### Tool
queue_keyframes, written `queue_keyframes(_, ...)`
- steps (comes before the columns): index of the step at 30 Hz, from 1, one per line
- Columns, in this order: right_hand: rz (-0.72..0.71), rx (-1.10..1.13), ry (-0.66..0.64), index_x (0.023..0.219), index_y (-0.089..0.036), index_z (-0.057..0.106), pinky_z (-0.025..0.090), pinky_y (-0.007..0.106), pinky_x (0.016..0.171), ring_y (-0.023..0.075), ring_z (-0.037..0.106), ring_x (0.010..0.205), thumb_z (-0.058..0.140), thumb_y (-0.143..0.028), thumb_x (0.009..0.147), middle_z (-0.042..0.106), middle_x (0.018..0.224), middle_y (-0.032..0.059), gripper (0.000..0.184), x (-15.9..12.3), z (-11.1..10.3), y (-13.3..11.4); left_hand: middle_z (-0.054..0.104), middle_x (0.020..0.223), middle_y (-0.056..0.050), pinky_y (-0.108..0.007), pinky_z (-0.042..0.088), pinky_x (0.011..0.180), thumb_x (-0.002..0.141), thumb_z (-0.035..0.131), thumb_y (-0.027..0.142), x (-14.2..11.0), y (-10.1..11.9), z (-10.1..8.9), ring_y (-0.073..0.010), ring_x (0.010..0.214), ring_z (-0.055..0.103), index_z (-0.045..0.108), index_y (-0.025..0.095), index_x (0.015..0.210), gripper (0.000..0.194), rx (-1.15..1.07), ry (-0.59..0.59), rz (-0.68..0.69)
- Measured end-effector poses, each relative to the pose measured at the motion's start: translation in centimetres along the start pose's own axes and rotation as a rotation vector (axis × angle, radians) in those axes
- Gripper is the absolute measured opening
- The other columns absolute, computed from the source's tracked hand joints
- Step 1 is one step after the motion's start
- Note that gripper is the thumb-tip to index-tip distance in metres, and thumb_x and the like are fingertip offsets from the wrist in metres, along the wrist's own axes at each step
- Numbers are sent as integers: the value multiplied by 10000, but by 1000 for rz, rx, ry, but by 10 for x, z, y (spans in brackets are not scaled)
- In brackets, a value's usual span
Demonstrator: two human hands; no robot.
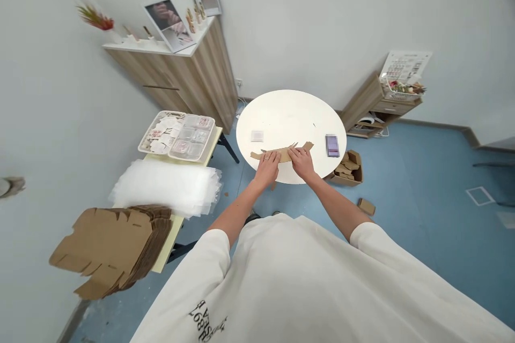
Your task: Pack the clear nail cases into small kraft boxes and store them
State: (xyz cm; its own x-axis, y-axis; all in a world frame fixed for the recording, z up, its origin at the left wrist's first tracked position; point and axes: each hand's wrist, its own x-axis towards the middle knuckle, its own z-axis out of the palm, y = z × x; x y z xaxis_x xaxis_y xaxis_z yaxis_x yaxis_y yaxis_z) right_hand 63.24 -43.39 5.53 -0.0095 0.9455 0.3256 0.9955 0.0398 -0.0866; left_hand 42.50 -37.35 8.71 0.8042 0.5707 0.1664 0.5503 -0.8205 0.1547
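Note:
A flat brown cardboard box blank (281, 153) lies near the front edge of a round white table (290, 118). My left hand (267, 165) presses on its left part, fingers together and laid flat. My right hand (301, 161) rests on its right part, fingers stretched forward over the card. A small clear packet (257, 135) lies on the table left of the blank, and a purple packet (332, 145) lies to the right.
A side table at my left carries a stack of cardboard blanks (115, 246), a pile of clear plastic bags (167, 186) and a compartment tray (177, 136). An open carton (348, 168) and a small box (366, 206) sit on the blue floor. Cabinets (189, 72) stand along the wall.

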Motion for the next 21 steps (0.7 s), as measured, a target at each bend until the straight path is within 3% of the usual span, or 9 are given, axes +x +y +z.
queue_keyframes(4,103,2,-148,1410,-185,569,332,437,1012,290,524,1178,377,-73,943,632,1375,105,517,-32,23,14,424,1575,-140,-468,260,1197,966,358,137,9,3,41,-271,1458,366,312,165,1571,607,-27,-150,47)
queue_keyframes(7,172,7,-235,1422,-187,557,311,432,1024,295,510,1187,391,-79,938,631,1366,114,523,-39,39,21,421,1580,-139,-472,257,1201,957,360,120,21,-5,66,-270,1462,362,306,166,1576,624,-47,-237,92)
queue_keyframes(21,410,4,-461,1438,-194,538,286,441,1046,317,457,1216,400,-141,945,603,1318,149,514,20,101,55,429,1557,-169,-480,255,1180,939,314,66,113,-79,133,-291,1442,378,362,132,1540,607,-103,-437,224)
